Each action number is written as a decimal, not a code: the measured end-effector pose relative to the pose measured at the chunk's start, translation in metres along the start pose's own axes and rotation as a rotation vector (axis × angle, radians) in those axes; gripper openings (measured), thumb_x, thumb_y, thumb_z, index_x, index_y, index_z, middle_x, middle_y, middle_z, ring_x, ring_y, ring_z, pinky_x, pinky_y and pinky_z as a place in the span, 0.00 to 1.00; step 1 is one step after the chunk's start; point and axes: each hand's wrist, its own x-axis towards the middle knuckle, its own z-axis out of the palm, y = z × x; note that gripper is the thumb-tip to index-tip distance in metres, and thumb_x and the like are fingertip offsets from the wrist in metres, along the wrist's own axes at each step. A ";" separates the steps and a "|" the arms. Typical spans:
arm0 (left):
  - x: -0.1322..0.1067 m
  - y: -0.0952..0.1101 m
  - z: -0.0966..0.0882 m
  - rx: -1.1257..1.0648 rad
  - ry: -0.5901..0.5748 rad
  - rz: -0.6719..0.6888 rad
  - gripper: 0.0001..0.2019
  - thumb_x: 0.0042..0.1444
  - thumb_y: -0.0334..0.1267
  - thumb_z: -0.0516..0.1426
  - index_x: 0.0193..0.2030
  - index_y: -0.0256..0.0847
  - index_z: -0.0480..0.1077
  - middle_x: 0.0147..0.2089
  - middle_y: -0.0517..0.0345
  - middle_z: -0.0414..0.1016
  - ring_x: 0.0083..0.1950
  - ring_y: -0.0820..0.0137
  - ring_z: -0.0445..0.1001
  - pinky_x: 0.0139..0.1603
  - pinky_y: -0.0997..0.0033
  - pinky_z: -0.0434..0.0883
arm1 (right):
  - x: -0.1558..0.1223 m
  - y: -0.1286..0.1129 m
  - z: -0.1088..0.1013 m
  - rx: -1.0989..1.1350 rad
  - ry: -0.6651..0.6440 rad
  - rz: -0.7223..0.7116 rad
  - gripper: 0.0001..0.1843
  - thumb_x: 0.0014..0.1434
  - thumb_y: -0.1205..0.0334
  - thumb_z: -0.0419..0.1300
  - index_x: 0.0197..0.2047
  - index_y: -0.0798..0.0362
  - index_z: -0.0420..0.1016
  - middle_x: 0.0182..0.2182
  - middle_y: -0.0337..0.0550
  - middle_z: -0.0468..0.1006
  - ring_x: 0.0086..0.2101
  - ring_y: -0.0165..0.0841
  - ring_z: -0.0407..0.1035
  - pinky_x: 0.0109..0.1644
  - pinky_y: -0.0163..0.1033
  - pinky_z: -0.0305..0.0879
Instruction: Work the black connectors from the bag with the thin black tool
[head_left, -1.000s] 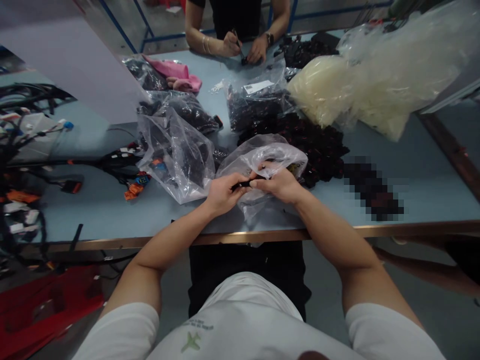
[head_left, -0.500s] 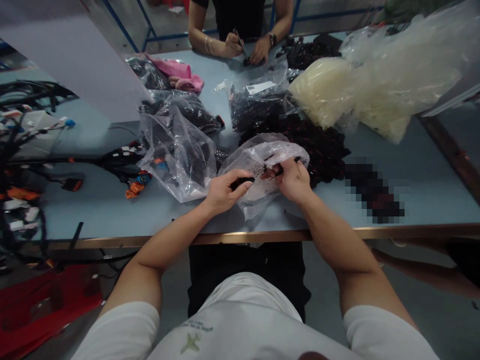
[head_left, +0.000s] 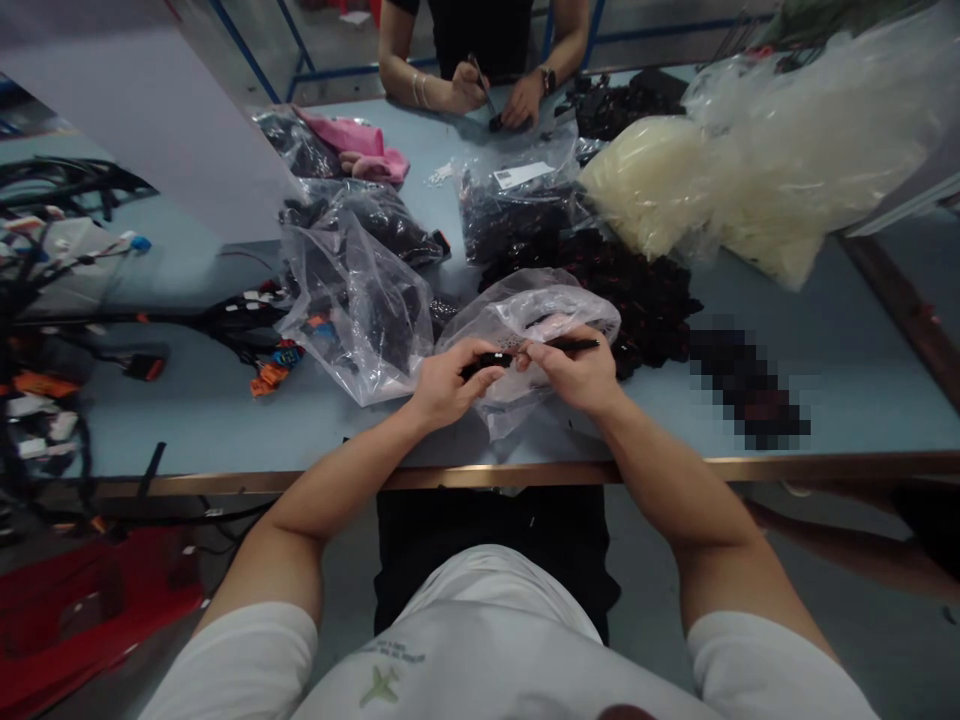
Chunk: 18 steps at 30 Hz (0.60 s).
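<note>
A long pale blue worktop (head_left: 840,420) with a copper-coloured front edge fills the view, and a red mat (head_left: 90,610) lies on the floor at lower left. Bundled wiring harnesses (head_left: 67,250) with orange connectors (head_left: 270,378) spread across its left side, and a large clear bag of cream parts (head_left: 652,180) sits at upper right. Beside that bag lies a heap of dark connectors (head_left: 637,290), and a pink cloth (head_left: 352,145) lies further back. Across the worktop, a co-worker's hands (head_left: 495,100) work on a small dark piece.

Just above the front edge, both of the person's hands meet over a crumpled clear plastic bag (head_left: 540,310). The left hand (head_left: 450,385) is curled, gripping a small black connector (head_left: 484,365) between thumb and fingers. The right hand (head_left: 577,370) pinches a thin black rod (head_left: 574,344), its fingertips just beside the connector.
</note>
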 end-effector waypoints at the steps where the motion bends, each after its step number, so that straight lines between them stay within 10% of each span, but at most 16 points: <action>1: 0.000 0.001 0.000 0.002 -0.002 0.003 0.26 0.66 0.65 0.61 0.51 0.42 0.76 0.29 0.64 0.80 0.24 0.74 0.77 0.31 0.74 0.73 | -0.001 -0.004 0.001 -0.038 0.002 0.005 0.17 0.55 0.45 0.74 0.28 0.49 0.82 0.25 0.41 0.82 0.30 0.37 0.78 0.37 0.44 0.76; 18: -0.001 0.002 -0.001 0.050 0.005 0.115 0.23 0.69 0.62 0.60 0.51 0.42 0.77 0.35 0.59 0.83 0.25 0.75 0.78 0.31 0.75 0.74 | -0.004 -0.018 0.007 -0.073 -0.025 0.098 0.23 0.50 0.38 0.77 0.27 0.50 0.80 0.23 0.41 0.79 0.28 0.36 0.76 0.35 0.44 0.76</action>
